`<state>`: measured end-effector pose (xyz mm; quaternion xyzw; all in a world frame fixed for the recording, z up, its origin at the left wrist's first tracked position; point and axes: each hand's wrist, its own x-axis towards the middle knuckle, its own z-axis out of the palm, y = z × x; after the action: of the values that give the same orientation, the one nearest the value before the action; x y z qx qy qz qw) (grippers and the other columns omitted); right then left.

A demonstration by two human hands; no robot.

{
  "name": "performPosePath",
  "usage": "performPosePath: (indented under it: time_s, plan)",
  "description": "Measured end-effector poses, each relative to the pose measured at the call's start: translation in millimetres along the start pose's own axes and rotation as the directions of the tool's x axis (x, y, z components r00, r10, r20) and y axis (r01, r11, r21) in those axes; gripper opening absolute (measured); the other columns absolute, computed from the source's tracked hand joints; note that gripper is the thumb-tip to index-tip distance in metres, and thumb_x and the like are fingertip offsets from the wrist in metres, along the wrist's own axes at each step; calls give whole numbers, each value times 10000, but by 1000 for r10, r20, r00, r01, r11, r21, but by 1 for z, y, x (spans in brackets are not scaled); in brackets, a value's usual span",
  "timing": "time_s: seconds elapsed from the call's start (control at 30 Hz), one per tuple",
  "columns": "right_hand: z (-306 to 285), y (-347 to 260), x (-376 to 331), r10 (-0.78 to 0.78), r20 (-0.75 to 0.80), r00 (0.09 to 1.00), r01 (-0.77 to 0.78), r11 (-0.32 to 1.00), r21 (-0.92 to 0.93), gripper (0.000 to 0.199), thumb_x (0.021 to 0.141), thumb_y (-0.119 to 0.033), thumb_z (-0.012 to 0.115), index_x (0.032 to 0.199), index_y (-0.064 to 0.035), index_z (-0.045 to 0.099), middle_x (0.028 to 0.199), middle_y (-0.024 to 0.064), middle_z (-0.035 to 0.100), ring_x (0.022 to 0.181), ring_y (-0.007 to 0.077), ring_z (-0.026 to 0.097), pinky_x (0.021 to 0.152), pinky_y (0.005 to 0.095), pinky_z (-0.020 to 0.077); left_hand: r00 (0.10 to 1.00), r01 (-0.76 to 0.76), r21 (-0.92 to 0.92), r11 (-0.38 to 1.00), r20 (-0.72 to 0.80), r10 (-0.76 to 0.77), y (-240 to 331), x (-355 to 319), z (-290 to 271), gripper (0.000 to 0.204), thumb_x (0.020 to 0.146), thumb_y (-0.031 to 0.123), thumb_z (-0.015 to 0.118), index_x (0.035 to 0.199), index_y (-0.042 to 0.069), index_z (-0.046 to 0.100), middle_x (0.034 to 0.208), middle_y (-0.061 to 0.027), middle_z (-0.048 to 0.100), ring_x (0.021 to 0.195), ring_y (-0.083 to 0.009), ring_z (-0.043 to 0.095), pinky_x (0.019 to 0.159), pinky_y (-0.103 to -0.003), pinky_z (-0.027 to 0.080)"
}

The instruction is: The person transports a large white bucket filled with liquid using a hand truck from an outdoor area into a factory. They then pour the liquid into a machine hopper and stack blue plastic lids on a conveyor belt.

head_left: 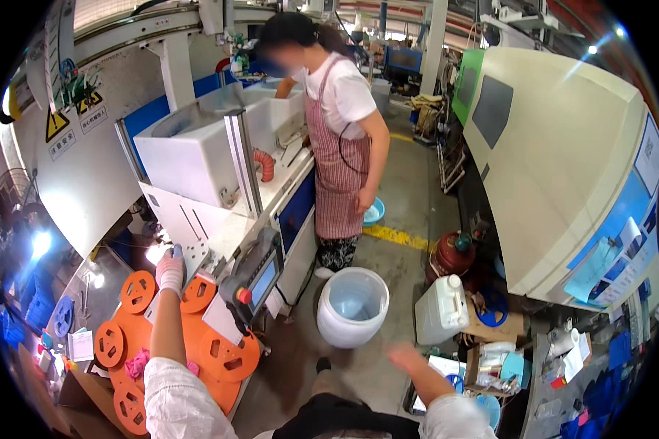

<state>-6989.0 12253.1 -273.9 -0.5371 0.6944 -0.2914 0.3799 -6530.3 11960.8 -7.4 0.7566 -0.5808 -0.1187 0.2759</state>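
Note:
My left hand point(170, 272), in a pale glove with greyish fingertips, reaches forward to the edge of the machine. Its fingers look pressed together beside a grey metal plate with holes point(195, 257); what they hold, if anything, is hidden. Just below it lie orange reels point(227, 355) with cut-out windows, resting on an orange surface, with a crumpled pink cloth point(136, 364) among them. My right hand point(408, 358) is bare and smeared by motion, low over the floor between a white bucket point(337, 331) and a white jerrycan point(441, 311). Its fingers cannot be made out.
A control panel point(252, 274) with a red button juts out right of the reels. Beyond the bucket a co-worker in a striped apron point(337, 172) reaches into a white tub point(187, 157). A red gas cylinder point(450, 256) and a large cream machine point(556, 161) stand on the right.

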Motion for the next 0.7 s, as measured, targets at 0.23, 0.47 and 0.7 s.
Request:
performPosePath:
  time_s: [0.23, 0.47, 0.7]
  plan:
    - [53, 213, -249, 812, -22, 583, -757, 553, 349, 403, 804, -334, 552, 1156, -140, 544, 944, 174, 624, 891, 315, 593, 772, 402, 471, 994, -89, -23, 996, -59, 88, -22, 6, 16, 416, 814, 376, 491, 1076, 63, 572, 941, -229, 612, 886, -367, 576, 794, -386, 439]
    - [86, 191, -299, 843, -122, 523, -624, 477, 619, 391, 800, -314, 553, 1132, -107, 563, 952, 171, 624, 893, 301, 592, 774, 402, 469, 997, -44, -412, 910, 33, 63, -13, 8, 20, 421, 813, 385, 532, 1021, 26, 605, 738, -78, 601, 595, -180, 490, 610, -320, 418]
    - [131, 184, -338, 895, -194, 402, -650, 428, 627, 381, 795, -293, 554, 1107, -75, 582, 959, 168, 625, 895, 286, 592, 776, 403, 467, 994, -70, -621, 781, 24, 108, -83, 70, 53, 470, 834, 406, 508, 998, -25, 598, 857, -130, 632, 701, -218, 554, 673, -338, 441]
